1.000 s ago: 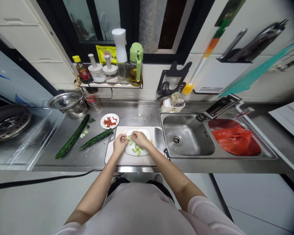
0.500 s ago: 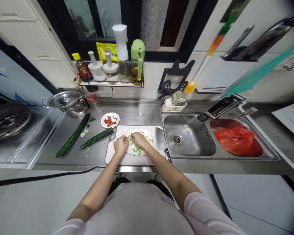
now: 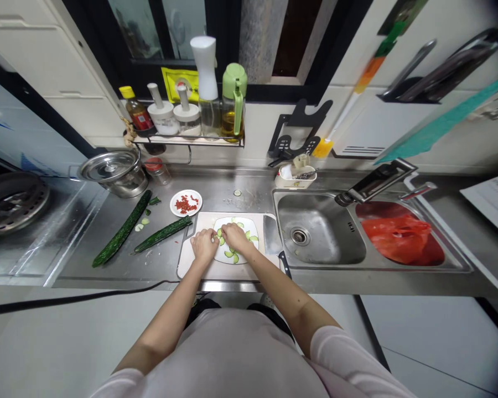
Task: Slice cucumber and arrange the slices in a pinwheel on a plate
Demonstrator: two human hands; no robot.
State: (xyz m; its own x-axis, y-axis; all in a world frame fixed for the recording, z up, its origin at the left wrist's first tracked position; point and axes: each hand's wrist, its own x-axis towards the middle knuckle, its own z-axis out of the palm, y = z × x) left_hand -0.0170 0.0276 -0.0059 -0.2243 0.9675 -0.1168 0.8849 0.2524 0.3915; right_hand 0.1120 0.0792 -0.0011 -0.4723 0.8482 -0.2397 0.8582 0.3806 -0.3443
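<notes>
Thin cucumber slices (image 3: pixel 231 254) with green rims are laid in a pattern on a white plate (image 3: pixel 221 257). Beneath the plate is a light cutting board (image 3: pixel 186 264). My left hand (image 3: pixel 205 245) is closed at the plate's left edge, fingertips pinched; whatever they hold is too small to make out. Over the slices, my right hand (image 3: pixel 235 237) is closed too, its fingertips at a cucumber slice on the plate's left side. A kitchen knife (image 3: pixel 270 235) with a black handle lies along the board's right side.
Left of the board lie a cut cucumber (image 3: pixel 162 234) and a longer one (image 3: pixel 122 229). A small plate (image 3: pixel 172 209) holds red bits. Behind stand a steel pot (image 3: pixel 126 182) and a red-lidded jar (image 3: pixel 160 171). Right is a sink (image 3: pixel 323 243); its second bowl contains a red bag (image 3: pixel 398 237).
Both hands stay over the plate in nearly the same place, with only slight finger movement. The view has shifted a little.
</notes>
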